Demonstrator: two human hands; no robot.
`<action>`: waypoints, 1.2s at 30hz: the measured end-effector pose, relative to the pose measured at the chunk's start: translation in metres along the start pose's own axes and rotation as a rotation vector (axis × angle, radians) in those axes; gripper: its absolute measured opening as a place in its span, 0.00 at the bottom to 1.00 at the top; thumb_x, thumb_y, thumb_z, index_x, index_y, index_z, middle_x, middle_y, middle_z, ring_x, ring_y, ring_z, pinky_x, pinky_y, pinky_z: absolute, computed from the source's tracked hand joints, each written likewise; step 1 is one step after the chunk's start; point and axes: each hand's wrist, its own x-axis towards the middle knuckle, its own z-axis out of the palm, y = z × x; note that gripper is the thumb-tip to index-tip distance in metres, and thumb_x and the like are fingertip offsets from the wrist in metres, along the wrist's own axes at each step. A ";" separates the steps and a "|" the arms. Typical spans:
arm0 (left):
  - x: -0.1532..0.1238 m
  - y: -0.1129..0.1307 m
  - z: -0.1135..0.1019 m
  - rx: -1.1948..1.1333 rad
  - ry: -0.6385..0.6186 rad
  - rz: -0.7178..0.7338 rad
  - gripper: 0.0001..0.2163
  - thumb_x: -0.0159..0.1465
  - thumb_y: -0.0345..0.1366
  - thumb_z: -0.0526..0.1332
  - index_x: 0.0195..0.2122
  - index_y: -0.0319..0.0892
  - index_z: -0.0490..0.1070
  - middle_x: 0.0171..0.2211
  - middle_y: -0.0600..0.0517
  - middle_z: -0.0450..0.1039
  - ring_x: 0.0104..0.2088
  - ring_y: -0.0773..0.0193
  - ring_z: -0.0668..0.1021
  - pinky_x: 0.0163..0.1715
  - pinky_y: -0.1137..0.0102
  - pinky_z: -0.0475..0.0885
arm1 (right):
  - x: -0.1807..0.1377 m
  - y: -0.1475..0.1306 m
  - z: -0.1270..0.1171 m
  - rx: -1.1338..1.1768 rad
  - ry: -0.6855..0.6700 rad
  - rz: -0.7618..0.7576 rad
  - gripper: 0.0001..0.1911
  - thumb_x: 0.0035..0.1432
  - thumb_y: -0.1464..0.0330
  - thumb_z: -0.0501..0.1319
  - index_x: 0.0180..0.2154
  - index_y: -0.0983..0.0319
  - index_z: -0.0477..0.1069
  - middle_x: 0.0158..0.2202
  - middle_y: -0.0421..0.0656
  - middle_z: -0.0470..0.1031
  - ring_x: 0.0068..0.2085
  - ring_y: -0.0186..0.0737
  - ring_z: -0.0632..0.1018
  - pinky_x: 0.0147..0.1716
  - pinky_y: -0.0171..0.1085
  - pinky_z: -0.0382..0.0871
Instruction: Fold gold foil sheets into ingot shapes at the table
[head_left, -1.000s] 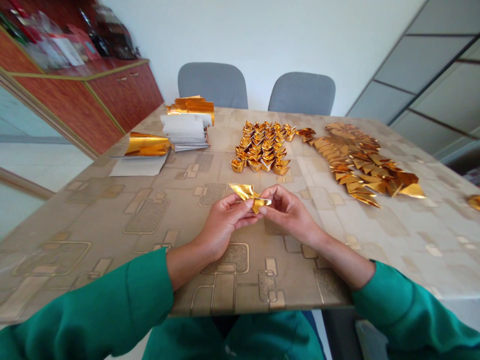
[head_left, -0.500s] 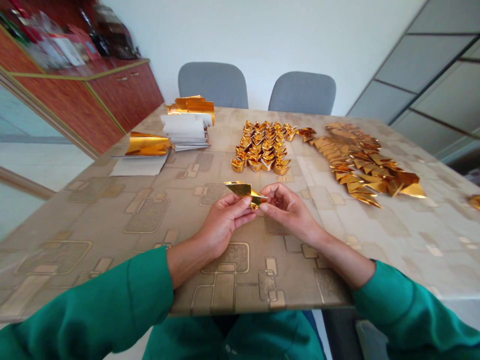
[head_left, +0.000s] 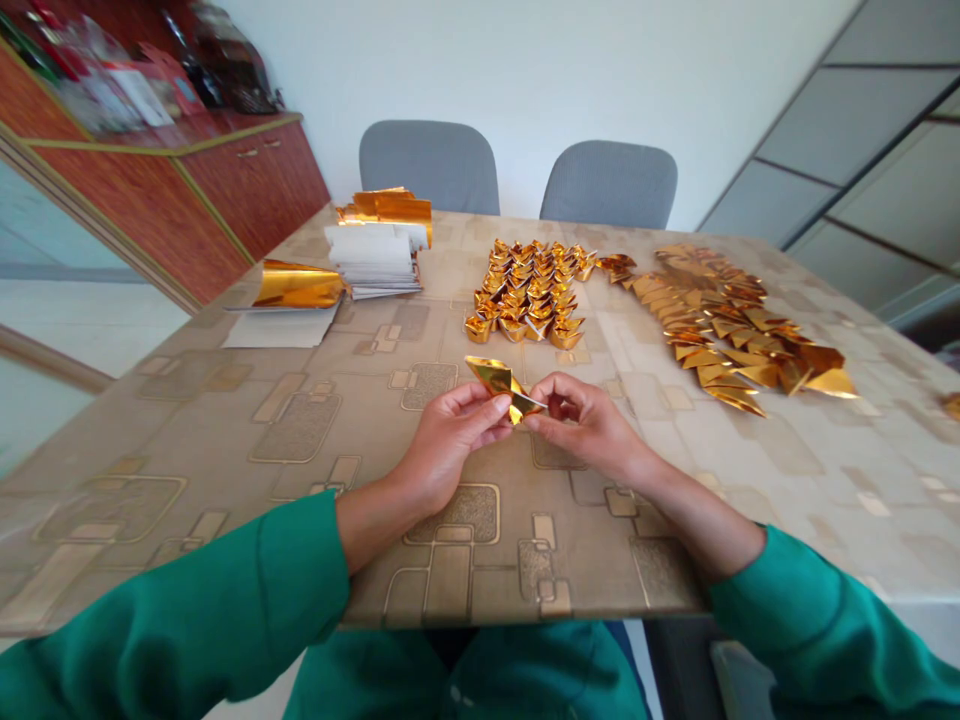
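A partly folded gold foil paper (head_left: 495, 378) is held above the table between my two hands. My left hand (head_left: 454, 435) pinches it from the left, thumb on top. From the right, the fingertips of my right hand (head_left: 581, 415) grip its lower corner, where a pale edge shows. Beyond my hands, rows of folded gold paper ingots (head_left: 529, 290) stand close together. Farther right lies a spread pile of flat, pointed gold paper pieces (head_left: 724, 330).
At the back left are a stack of white-backed sheets (head_left: 375, 262), a gold foil roll (head_left: 386, 207) and another curled gold sheet (head_left: 300, 285). Two grey chairs (head_left: 427, 165) stand behind the patterned table (head_left: 247, 560). A wooden cabinet (head_left: 240, 190) is at the left.
The gold foil paper has tilted and shifted slightly to the right in my hands, its upper point a little higher. Both hands keep their pinch on it.
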 end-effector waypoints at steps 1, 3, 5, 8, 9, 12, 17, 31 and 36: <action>-0.001 -0.001 0.000 0.007 -0.006 0.002 0.11 0.54 0.39 0.72 0.33 0.39 0.76 0.32 0.53 0.77 0.33 0.68 0.77 0.39 0.69 0.74 | 0.000 0.001 0.000 0.012 -0.016 0.006 0.08 0.56 0.65 0.66 0.33 0.61 0.69 0.30 0.38 0.69 0.30 0.33 0.68 0.29 0.34 0.61; -0.002 -0.001 0.001 0.026 -0.015 0.011 0.11 0.54 0.39 0.72 0.35 0.39 0.76 0.35 0.51 0.78 0.35 0.67 0.78 0.39 0.69 0.74 | -0.001 0.002 0.001 0.039 -0.044 0.028 0.09 0.56 0.64 0.67 0.34 0.61 0.70 0.31 0.38 0.70 0.30 0.33 0.68 0.29 0.34 0.61; -0.003 0.000 0.002 0.035 -0.005 0.011 0.12 0.54 0.39 0.72 0.35 0.39 0.76 0.35 0.50 0.78 0.36 0.66 0.78 0.40 0.69 0.75 | -0.001 0.003 0.002 0.070 -0.057 0.054 0.10 0.55 0.64 0.67 0.35 0.61 0.71 0.32 0.38 0.71 0.30 0.33 0.69 0.29 0.34 0.61; -0.003 0.002 0.002 0.017 0.020 -0.002 0.12 0.53 0.39 0.72 0.34 0.39 0.76 0.34 0.51 0.78 0.35 0.66 0.79 0.40 0.68 0.75 | -0.001 0.003 0.002 0.116 -0.046 0.070 0.09 0.55 0.64 0.67 0.36 0.60 0.71 0.33 0.39 0.73 0.31 0.33 0.70 0.31 0.35 0.63; -0.002 0.002 0.002 0.004 0.029 -0.008 0.12 0.53 0.40 0.72 0.33 0.39 0.76 0.34 0.51 0.78 0.35 0.66 0.79 0.39 0.69 0.76 | -0.001 0.003 0.002 0.122 -0.040 0.061 0.08 0.55 0.64 0.67 0.35 0.60 0.71 0.32 0.39 0.73 0.32 0.34 0.71 0.32 0.35 0.64; 0.000 0.004 0.001 -0.032 0.050 -0.027 0.12 0.53 0.40 0.72 0.32 0.38 0.75 0.31 0.52 0.77 0.33 0.67 0.79 0.37 0.70 0.76 | -0.001 0.003 0.001 0.073 -0.035 -0.011 0.05 0.54 0.68 0.67 0.32 0.60 0.72 0.32 0.38 0.71 0.33 0.35 0.72 0.34 0.36 0.66; 0.000 0.006 0.000 -0.036 0.035 -0.048 0.11 0.54 0.39 0.72 0.32 0.38 0.75 0.31 0.53 0.77 0.31 0.69 0.78 0.36 0.71 0.76 | -0.002 0.000 0.003 -0.065 -0.027 -0.160 0.06 0.55 0.73 0.65 0.35 0.56 0.76 0.34 0.40 0.71 0.38 0.38 0.74 0.39 0.40 0.68; 0.004 0.001 -0.003 -0.119 0.070 -0.107 0.12 0.49 0.32 0.75 0.27 0.38 0.71 0.28 0.53 0.77 0.30 0.69 0.79 0.36 0.71 0.76 | -0.002 -0.007 0.004 -0.170 -0.022 -0.208 0.05 0.59 0.69 0.64 0.38 0.54 0.77 0.39 0.42 0.71 0.42 0.41 0.74 0.42 0.42 0.68; 0.002 0.003 -0.002 -0.142 0.058 -0.094 0.13 0.49 0.33 0.75 0.28 0.39 0.71 0.28 0.55 0.77 0.30 0.71 0.78 0.35 0.73 0.75 | -0.003 -0.007 0.011 0.052 0.141 -0.090 0.09 0.57 0.59 0.66 0.32 0.58 0.73 0.34 0.41 0.70 0.37 0.38 0.72 0.35 0.38 0.67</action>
